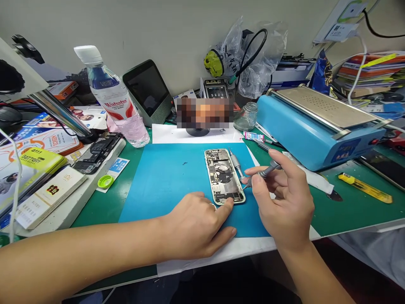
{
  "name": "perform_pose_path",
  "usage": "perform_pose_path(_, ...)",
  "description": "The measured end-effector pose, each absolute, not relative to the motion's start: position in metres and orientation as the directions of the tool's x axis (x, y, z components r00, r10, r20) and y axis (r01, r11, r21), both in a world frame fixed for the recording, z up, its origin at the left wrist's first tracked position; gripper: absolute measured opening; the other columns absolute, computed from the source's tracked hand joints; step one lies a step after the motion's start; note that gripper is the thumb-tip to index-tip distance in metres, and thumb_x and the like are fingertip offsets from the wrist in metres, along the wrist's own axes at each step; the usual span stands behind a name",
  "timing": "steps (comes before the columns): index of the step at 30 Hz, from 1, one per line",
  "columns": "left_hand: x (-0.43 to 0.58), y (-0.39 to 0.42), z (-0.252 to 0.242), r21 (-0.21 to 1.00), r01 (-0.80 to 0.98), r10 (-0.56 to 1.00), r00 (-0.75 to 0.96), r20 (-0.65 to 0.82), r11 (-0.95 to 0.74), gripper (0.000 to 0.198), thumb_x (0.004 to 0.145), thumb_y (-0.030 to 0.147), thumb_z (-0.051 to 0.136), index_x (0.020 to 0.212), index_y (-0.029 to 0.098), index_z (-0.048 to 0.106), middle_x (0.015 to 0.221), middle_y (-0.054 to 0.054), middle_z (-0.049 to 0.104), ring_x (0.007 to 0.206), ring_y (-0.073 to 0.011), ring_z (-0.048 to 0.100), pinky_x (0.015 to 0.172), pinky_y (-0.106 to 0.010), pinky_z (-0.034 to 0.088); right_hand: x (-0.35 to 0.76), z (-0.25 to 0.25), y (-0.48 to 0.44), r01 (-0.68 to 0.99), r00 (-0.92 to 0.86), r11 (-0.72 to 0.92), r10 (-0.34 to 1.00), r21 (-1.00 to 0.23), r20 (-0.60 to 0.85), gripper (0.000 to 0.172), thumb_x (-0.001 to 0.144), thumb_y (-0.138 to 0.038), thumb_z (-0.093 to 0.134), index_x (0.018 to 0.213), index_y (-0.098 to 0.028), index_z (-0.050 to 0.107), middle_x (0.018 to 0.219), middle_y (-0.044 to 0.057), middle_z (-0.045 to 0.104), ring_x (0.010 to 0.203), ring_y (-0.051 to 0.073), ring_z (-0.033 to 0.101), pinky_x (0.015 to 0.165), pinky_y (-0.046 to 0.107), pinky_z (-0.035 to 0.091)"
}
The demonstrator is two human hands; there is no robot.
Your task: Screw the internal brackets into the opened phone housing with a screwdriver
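Observation:
An opened phone (224, 177) with its inner parts showing lies on the blue mat (164, 177). The index fingertip of my left hand (199, 228) rests on the phone's near end. Its thumb stretches out over the mat, apart from the index finger, and the other fingers are partly hidden. Between the thumb and fingers of my right hand (284, 194) is a grey screwdriver (268, 169), its thin tip pointing down at the phone's lower right edge. A second slim grey screwdriver (236, 162) lies along the phone's right side.
A blue heating-plate machine (294, 131) stands at the right, near a yellow utility knife (363, 188). A glass jar (247, 116) is behind the mat. To the left are a tilted water bottle (117, 101), another opened phone (98, 152) and several boxes.

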State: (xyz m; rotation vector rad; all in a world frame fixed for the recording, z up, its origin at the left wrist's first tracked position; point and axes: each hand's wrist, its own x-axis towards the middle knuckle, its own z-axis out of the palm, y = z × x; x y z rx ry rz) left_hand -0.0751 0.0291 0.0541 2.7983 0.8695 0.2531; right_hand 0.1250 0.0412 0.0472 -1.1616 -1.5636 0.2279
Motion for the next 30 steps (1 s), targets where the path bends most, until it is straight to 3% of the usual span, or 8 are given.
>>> perform_pose_path(26, -0.0747, 0.0305, 0.0534, 0.222, 0.538, 0.571, 0.812, 0.125, -0.813, 0.050, 0.108, 0.043, 0.041, 0.139, 0.005, 0.051, 0.072, -0.004, 0.071, 0.059, -0.0243, 0.069, 0.059, -0.040, 0.047, 0.1255, 0.0464, 0.0403, 0.588, 0.009, 0.527, 0.754, -0.614, 0.656, 0.060, 0.092, -0.010, 0.066, 0.147, -0.031, 0.053, 0.102, 0.000, 0.077, 0.080, 0.016, 0.075, 0.075, 0.031, 0.065)
perform_pose_path(30, -0.0750, 0.0298, 0.0537, 0.217, 0.544, 0.574, 0.811, 0.114, -0.811, 0.049, 0.108, 0.043, 0.040, 0.137, 0.006, 0.051, 0.072, -0.003, 0.071, 0.060, -0.0245, 0.069, 0.060, -0.040, 0.046, 0.1269, 0.0452, 0.0403, 0.623, -0.037, 0.576, 0.697, -0.529, 0.716, 0.066, 0.089, -0.007, 0.071, 0.148, -0.031, 0.053, 0.107, 0.001, 0.078, 0.084, 0.017, 0.077, 0.077, 0.031, 0.067)
